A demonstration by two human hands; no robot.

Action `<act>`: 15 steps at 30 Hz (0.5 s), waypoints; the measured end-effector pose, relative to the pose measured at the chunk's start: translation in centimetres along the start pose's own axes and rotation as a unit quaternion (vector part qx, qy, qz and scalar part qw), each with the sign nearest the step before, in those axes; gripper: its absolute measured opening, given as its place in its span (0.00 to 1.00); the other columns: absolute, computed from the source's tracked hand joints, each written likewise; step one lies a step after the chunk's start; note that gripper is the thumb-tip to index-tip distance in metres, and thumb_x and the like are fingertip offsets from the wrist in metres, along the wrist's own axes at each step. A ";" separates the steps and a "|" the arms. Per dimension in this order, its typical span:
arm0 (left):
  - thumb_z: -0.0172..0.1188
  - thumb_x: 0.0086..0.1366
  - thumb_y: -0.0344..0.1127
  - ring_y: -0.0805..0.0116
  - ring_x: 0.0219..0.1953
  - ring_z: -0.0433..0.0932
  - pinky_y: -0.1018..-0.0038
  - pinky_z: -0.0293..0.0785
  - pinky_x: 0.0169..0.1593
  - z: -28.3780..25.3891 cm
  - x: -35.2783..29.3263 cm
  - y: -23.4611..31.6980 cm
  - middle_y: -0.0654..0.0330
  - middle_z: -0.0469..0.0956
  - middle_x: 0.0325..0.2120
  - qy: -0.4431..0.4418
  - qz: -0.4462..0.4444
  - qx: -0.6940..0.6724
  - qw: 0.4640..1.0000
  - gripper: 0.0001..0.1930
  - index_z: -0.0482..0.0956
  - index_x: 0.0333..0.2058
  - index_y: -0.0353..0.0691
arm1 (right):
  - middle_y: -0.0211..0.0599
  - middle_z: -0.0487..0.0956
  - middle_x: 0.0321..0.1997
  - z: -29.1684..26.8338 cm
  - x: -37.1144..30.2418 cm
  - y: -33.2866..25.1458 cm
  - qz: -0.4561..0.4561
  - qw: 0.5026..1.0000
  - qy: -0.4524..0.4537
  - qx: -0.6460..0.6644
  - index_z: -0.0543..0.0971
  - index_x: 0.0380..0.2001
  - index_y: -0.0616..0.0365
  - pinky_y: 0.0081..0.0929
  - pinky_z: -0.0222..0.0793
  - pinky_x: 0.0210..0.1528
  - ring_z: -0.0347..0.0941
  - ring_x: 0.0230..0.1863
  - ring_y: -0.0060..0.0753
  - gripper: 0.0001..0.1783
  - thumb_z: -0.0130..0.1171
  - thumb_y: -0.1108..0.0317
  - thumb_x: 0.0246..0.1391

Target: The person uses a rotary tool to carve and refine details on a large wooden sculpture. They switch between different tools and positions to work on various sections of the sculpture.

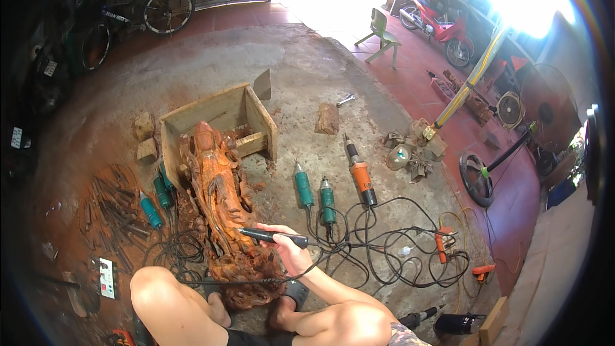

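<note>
My right hand [291, 253] is closed around a black pen-shaped rotary carving tool [272, 238]. Its thin tip points left and lies at the surface of an orange-brown wood carving [221, 192]; whether it touches I cannot tell. The long carving, a figure with deep folds, slopes from a rough, darker base between my feet up to a wooden box frame [266, 125], where its rounded top rests. A black cord passes below my right wrist across the base. No part of my left hand shows.
Green power grinders [303, 186] and an orange one [362, 182] lie right of the carving amid tangled cords. Left are loose chisels [115, 208] and a white power strip [106, 278]. A wood block [327, 119], a slanted pole [467, 86] and a green chair [380, 35] stand farther off.
</note>
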State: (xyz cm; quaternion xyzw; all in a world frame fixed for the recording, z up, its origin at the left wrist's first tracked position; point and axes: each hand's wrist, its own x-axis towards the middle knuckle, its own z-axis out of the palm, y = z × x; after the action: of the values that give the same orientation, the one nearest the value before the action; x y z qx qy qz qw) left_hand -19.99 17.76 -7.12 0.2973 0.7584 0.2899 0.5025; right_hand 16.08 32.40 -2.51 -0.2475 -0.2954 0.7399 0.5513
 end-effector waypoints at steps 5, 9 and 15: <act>0.55 0.74 0.39 0.73 0.35 0.78 0.73 0.76 0.41 0.0 0.1 -0.8 0.58 0.81 0.33 0.001 -0.014 -0.001 1.000 0.14 0.80 0.46 0.33 | 0.49 0.74 0.63 -0.6 0.2 -0.3 -0.009 1.000 -0.028 0.005 0.75 0.55 0.66 0.30 0.72 0.56 0.75 0.55 0.33 0.18 0.52 0.73 0.64; 0.55 0.74 0.39 0.73 0.35 0.78 0.73 0.76 0.41 -0.5 0.7 -1.5 0.58 0.81 0.33 0.005 -0.031 -0.001 1.000 0.14 0.80 0.46 0.33 | 0.49 0.74 0.64 -0.5 0.0 -0.9 -0.007 0.999 -0.030 -0.011 0.76 0.56 0.65 0.30 0.71 0.57 0.74 0.58 0.34 0.18 0.52 0.72 0.65; 0.55 0.74 0.39 0.73 0.35 0.78 0.73 0.76 0.41 -0.5 0.9 -2.2 0.58 0.81 0.33 0.011 -0.051 0.003 0.999 0.14 0.80 0.46 0.33 | 0.49 0.74 0.64 -1.1 0.2 -0.2 0.000 1.000 -0.022 -0.001 0.76 0.56 0.66 0.31 0.71 0.57 0.73 0.60 0.35 0.18 0.52 0.71 0.65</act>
State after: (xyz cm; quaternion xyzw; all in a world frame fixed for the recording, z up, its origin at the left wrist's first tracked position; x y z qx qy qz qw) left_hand -21.15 16.93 -9.15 0.2568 0.7787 0.2652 0.5073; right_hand 16.91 32.86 -3.17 -0.2316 -0.3085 0.7448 0.5445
